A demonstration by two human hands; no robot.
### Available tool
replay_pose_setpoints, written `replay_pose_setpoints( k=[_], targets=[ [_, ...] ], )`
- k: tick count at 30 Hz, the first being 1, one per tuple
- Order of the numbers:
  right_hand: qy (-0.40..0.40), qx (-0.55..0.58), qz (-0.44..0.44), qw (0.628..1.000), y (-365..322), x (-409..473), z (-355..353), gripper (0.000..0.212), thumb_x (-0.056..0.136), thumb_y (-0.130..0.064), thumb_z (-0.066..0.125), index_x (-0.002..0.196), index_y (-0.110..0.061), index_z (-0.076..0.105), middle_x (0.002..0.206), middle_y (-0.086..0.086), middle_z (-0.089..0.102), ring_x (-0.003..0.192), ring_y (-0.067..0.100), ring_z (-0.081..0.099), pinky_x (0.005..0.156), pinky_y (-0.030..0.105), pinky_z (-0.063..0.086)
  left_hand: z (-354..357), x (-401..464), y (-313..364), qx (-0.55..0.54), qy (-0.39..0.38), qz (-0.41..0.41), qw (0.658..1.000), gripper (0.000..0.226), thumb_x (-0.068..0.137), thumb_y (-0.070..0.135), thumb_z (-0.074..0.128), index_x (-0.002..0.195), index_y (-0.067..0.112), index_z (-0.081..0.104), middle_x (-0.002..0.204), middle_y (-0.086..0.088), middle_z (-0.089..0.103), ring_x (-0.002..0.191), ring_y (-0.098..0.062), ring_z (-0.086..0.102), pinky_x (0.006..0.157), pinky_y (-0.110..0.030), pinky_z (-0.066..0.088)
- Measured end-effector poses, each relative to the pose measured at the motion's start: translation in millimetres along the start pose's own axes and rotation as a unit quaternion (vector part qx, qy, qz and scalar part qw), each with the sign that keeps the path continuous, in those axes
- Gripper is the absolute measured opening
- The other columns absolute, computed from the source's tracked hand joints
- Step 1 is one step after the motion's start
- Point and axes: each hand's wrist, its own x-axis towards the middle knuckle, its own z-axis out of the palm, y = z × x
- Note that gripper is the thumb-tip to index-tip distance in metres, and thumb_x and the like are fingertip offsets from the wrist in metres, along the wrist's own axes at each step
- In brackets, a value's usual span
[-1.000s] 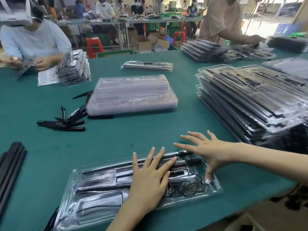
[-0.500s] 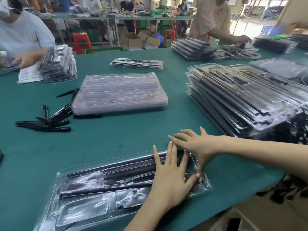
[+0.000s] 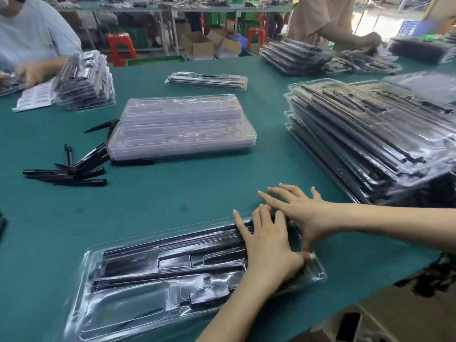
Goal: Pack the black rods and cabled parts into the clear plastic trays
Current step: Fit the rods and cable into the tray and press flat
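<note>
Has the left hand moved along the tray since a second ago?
Yes. The left hand has slid along the tray toward its right end, and now touches the right hand.

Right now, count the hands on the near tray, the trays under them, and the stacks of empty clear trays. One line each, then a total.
Hands: 2, left hand and right hand
Filled tray under them: 1
Stack of empty clear trays: 1
Total: 4
</note>
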Motion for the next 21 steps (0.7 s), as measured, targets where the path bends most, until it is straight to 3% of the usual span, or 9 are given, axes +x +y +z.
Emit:
replay_pose_setpoints(
  k=[7,10,12,14,17,19,21],
  targets=[
    [0.022,0.02,-0.013,0.999,0.7,0.9,7.7,0.151,0.052,-0.031,0.089,0.127,-0.044,-0.042,0.154,-0.016,-0.014,0.142,0.013,-0.018,0.104,0.072,0.011,7.6,-1.0,3.3,0.016,0.013,-0.001,1.0,0.1,0.071,0.059,0.067,0.139,0.001,0.023,0.143,-0.003,0.017,0.137,-0.026,0.008,0.098,-0.055,-0.033],
    [0.029,0.006,-0.006,1.0,0.2,0.4,8.2,0.149,0.054,-0.036,0.088,0.116,-0.048,-0.047,0.155,-0.014,-0.013,0.143,0.013,-0.014,0.107,0.069,0.014,-1.2,-5.8,0.7,-0.054,0.002,0.026,0.998,0.084,0.075,0.052,0.068,0.133,0.005,0.031,0.141,-0.002,0.022,0.137,-0.022,0.01,0.104,-0.055,-0.03],
    [0.03,0.001,0.006,1.0,1.2,0.0,7.0,0.153,0.049,-0.047,0.089,0.116,-0.046,-0.049,0.155,-0.012,-0.015,0.143,0.015,-0.015,0.107,0.068,0.013,-16.8,-12.9,-10.8,-0.156,0.028,0.044,0.986,0.058,0.081,0.038,0.068,0.125,0.01,0.042,0.133,0.0,0.034,0.133,-0.015,0.025,0.117,-0.05,-0.01],
    [0.019,0.0,0.021,1.0,2.2,-0.9,5.9,0.16,0.037,-0.058,0.088,0.119,-0.043,-0.048,0.155,-0.01,-0.018,0.142,0.017,-0.019,0.107,0.068,0.01,-35.9,-25.1,-37.7,-0.2,0.091,0.057,0.974,0.033,0.089,0.023,0.059,0.119,0.013,0.05,0.132,0.002,0.041,0.129,-0.013,0.037,0.118,-0.039,0.014],
    [-0.023,0.015,0.043,0.999,6.9,-1.0,0.6,0.161,0.034,-0.066,0.084,0.127,-0.041,-0.045,0.156,-0.006,-0.02,0.142,0.019,-0.023,0.107,0.069,0.004,-59.9,-50.2,-89.7,0.019,0.187,0.031,0.982,0.039,0.096,0.021,0.037,0.132,0.014,0.049,0.145,-0.001,0.043,0.142,-0.019,0.027,0.12,-0.042,0.006],
    [-0.056,0.027,0.041,0.997,8.5,0.6,-13.4,0.154,0.042,-0.068,0.081,0.138,-0.037,-0.035,0.158,-0.002,-0.015,0.145,0.022,-0.016,0.11,0.065,0.006,-65.7,-66.2,-112.4,0.12,0.149,-0.019,0.981,0.048,0.101,0.028,0.022,0.148,0.018,0.028,0.156,0.003,0.024,0.147,-0.015,0.007,0.119,-0.041,-0.007],
    [-0.01,0.123,0.021,0.992,-4.2,5.1,-28.7,0.141,0.054,-0.067,0.078,0.148,-0.028,-0.02,0.16,0.003,0.002,0.146,0.022,0.002,0.116,0.048,0.011,-58.4,-74.7,-124.9,0.137,0.102,-0.045,0.984,0.049,0.104,0.032,0.013,0.152,0.023,0.009,0.16,0.01,0.006,0.146,-0.01,-0.008,0.116,-0.037,-0.016]
  ],
)
